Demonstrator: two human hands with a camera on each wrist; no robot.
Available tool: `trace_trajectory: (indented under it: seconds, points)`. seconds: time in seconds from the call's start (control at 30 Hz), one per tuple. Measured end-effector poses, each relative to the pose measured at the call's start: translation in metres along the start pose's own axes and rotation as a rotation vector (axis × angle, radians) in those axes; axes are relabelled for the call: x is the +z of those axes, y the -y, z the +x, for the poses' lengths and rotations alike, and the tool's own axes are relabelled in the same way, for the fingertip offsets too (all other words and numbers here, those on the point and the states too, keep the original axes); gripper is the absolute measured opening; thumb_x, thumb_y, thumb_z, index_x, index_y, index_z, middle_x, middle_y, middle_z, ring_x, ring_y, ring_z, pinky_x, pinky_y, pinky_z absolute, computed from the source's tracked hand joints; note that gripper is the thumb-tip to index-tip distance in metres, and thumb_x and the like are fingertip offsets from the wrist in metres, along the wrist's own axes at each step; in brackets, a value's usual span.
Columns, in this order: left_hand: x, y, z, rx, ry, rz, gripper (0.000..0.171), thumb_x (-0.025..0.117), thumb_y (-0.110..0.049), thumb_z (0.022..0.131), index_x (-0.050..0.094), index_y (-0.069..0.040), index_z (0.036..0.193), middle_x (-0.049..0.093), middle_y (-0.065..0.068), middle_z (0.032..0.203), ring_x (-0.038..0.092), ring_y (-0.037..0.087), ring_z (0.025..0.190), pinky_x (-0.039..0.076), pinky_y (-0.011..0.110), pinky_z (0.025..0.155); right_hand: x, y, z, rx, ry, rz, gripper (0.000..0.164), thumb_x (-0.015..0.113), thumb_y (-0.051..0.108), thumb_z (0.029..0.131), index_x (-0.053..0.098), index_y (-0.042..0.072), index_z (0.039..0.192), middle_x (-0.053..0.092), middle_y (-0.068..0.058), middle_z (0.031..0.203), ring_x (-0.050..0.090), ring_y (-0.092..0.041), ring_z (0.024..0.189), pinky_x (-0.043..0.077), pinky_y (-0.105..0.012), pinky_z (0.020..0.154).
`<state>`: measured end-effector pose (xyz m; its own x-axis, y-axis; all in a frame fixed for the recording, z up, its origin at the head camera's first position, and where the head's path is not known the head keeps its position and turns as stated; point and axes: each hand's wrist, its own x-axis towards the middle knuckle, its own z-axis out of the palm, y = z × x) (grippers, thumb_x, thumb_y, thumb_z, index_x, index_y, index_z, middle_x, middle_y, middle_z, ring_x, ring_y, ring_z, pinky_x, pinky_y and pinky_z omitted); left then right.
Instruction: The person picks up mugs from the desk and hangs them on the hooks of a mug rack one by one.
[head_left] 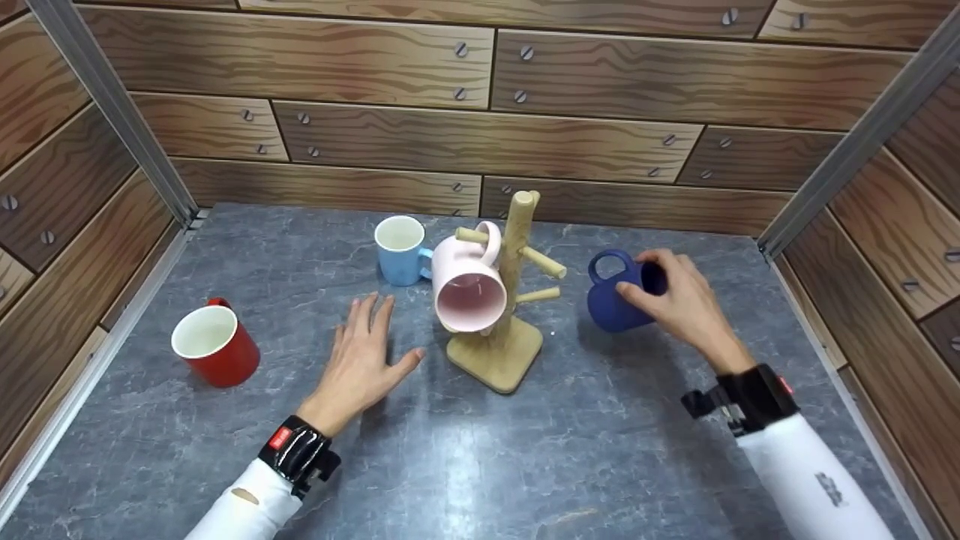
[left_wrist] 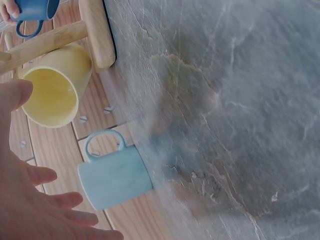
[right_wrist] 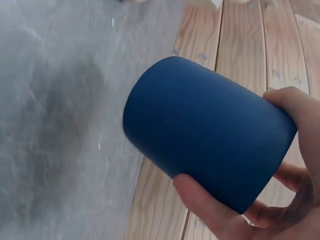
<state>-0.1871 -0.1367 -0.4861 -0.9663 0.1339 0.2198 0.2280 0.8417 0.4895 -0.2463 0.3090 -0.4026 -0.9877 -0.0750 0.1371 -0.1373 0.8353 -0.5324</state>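
Note:
My right hand (head_left: 679, 300) grips a dark blue mug (head_left: 616, 306) near its rim, with the mug tilted and its handle upward. In the right wrist view the thumb and fingers stand on either side of the blue mug (right_wrist: 205, 130). My left hand (head_left: 358, 367) is spread over the table, holding nothing, left of a wooden mug tree (head_left: 512, 274). On the tree a pink mug (head_left: 457, 262) hangs by its handle from a left peg. A yellow mug (left_wrist: 80, 65) shows at the tree in the left wrist view; it is mostly hidden in the head view.
Behind the left hand, a light blue mug (head_left: 403, 259) stands upright, handle toward the tree. At the far left stands a red mug (head_left: 232, 360). Bare pegs (head_left: 544, 262) stick out on the tree's right side. Wood-patterned walls (head_left: 375, 67) enclose the grey table (head_left: 480, 465).

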Motion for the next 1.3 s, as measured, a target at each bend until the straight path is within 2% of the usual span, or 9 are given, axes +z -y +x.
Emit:
trace_trajectory:
  seconds: [0.13, 0.33, 0.6, 0.7, 0.9, 1.2, 1.3]
  points:
    - [0.001, -0.001, 0.000, 0.019, -0.011, 0.001, 0.096, 0.073, -0.054, 0.093, 0.034, -0.001, 0.162, 0.027, 0.030, 0.169, 0.025, 0.058, 0.157, 0.027, 0.078, 0.122, 0.006, 0.005, -0.015, -0.017, -0.024, 0.050, 0.064, 0.075, 0.049, 0.095, 0.055, 0.011, 0.143, 0.055, -0.026, 0.137, 0.056, -0.044, 0.121, 0.047, -0.069, 0.104]
    - [0.003, -0.002, 0.000, 0.044, -0.017, -0.027, 0.095, 0.073, -0.053, 0.094, 0.035, 0.001, 0.162, 0.028, 0.032, 0.169, 0.027, 0.059, 0.155, 0.028, 0.072, 0.125, 0.014, 0.010, -0.036, -0.087, -0.084, 0.100, 0.056, 0.081, 0.037, 0.092, 0.061, 0.010, 0.137, 0.059, -0.022, 0.135, 0.058, -0.041, 0.122, 0.047, -0.063, 0.106]
    - [0.003, -0.003, -0.001, 0.055, 0.000, -0.130, 0.095, 0.075, -0.052, 0.094, 0.033, -0.003, 0.163, 0.026, 0.027, 0.171, 0.028, 0.052, 0.158, 0.030, 0.068, 0.126, 0.017, 0.020, -0.059, -0.122, -0.143, 0.165, 0.051, 0.084, 0.029, 0.089, 0.065, 0.010, 0.132, 0.064, -0.016, 0.133, 0.059, -0.030, 0.120, 0.044, -0.048, 0.105]
    - [0.003, -0.003, -0.002, 0.087, -0.016, -0.166, 0.097, 0.079, -0.052, 0.091, 0.035, -0.004, 0.163, 0.031, 0.025, 0.170, 0.036, 0.049, 0.155, 0.036, 0.067, 0.124, 0.020, 0.024, -0.067, -0.124, -0.137, 0.204, 0.051, 0.085, 0.026, 0.088, 0.066, 0.009, 0.132, 0.066, -0.014, 0.130, 0.060, -0.027, 0.117, 0.045, -0.046, 0.104]
    - [0.006, -0.003, -0.005, 0.204, -0.085, -0.207, 0.097, 0.087, -0.049, 0.083, 0.045, -0.003, 0.156, 0.047, 0.021, 0.158, 0.054, 0.043, 0.142, 0.048, 0.059, 0.117, 0.032, 0.034, -0.080, -0.137, -0.087, 0.255, 0.050, 0.084, 0.025, 0.088, 0.065, 0.013, 0.132, 0.065, -0.009, 0.129, 0.059, -0.023, 0.115, 0.048, -0.047, 0.102]
    - [0.016, -0.012, -0.012, 0.269, -0.065, -0.276, 0.097, 0.093, -0.042, 0.077, 0.048, -0.004, 0.154, 0.049, 0.021, 0.156, 0.057, 0.042, 0.138, 0.053, 0.056, 0.113, 0.054, 0.051, -0.087, -0.188, -0.024, 0.344, 0.045, 0.085, 0.024, 0.087, 0.068, 0.018, 0.129, 0.067, -0.001, 0.127, 0.062, -0.017, 0.112, 0.053, -0.039, 0.099]
    - [0.021, -0.017, -0.015, 0.294, -0.097, -0.282, 0.091, 0.093, -0.042, 0.077, 0.053, -0.002, 0.149, 0.054, 0.019, 0.151, 0.061, 0.039, 0.135, 0.055, 0.053, 0.111, 0.062, 0.055, -0.090, -0.197, 0.001, 0.367, 0.045, 0.085, 0.024, 0.087, 0.068, 0.019, 0.128, 0.066, 0.000, 0.127, 0.063, -0.017, 0.115, 0.053, -0.040, 0.102]
